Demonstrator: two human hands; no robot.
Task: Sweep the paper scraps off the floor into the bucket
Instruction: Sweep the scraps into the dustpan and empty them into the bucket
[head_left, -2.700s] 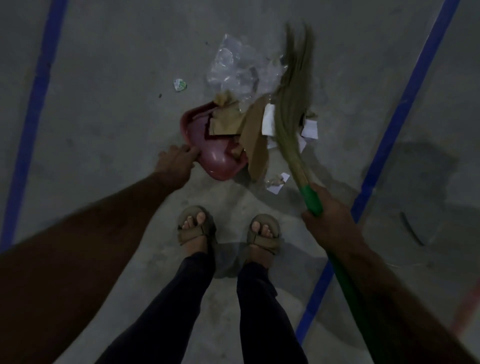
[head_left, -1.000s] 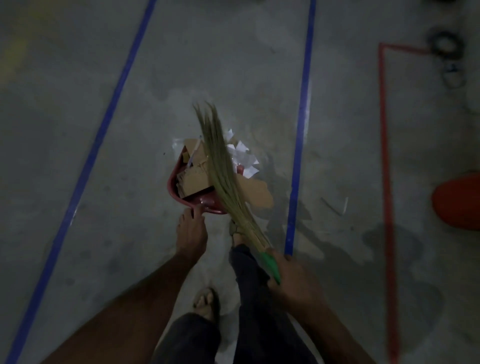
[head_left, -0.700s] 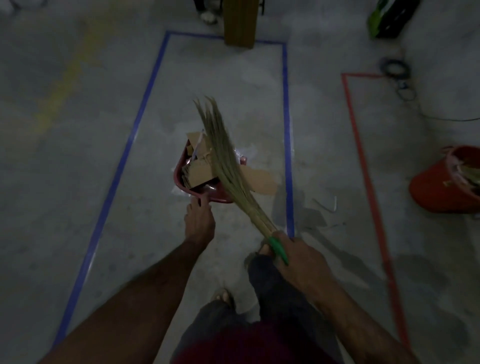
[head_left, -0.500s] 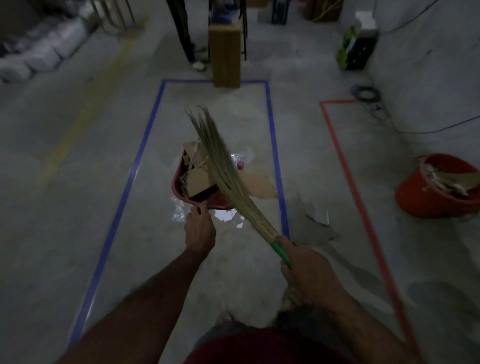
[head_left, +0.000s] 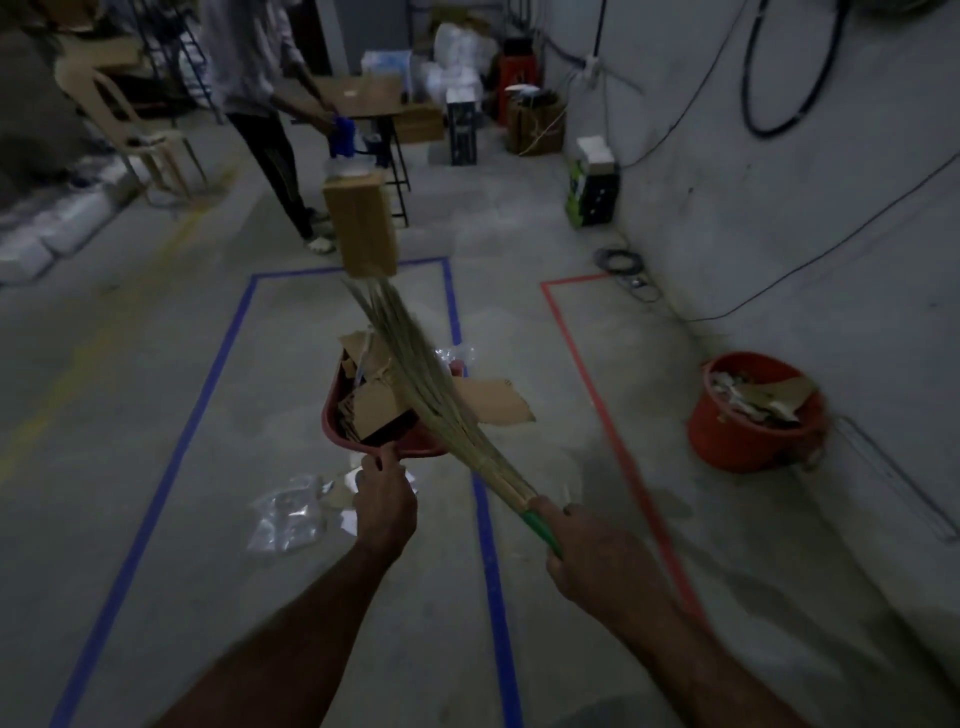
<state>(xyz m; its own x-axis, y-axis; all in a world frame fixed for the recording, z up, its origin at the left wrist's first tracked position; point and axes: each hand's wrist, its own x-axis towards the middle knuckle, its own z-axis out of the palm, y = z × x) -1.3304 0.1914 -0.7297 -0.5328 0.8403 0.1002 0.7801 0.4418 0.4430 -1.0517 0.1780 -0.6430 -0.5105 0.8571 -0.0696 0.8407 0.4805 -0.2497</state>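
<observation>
Concrete floor (head_left: 156, 364): our left hand (head_left: 384, 501) grips the loaded dustpan (head_left: 358, 441); our right hand (head_left: 597, 564) clasps the broom (head_left: 431, 395); orange bucket (head_left: 748, 431) well apart.

The floor (head_left: 156, 415) is rough matt concrete. Dustpan (head_left: 358, 441) and bucket (head_left: 737, 436) look like smooth plastic; the broom (head_left: 431, 395) is dry grass; the scraps (head_left: 374, 410) are matt cardboard.

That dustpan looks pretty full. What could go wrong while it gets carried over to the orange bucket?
1. The dustpan, held by the left hand, is heaped; a cardboard piece juts past its edge under the broom and might slide off on the way.
2. The bucket already holds scraps up to its rim, so tipped rubbish may spill out.
3. Clear plastic and paper scraps on the floor could be left behind.
</observation>
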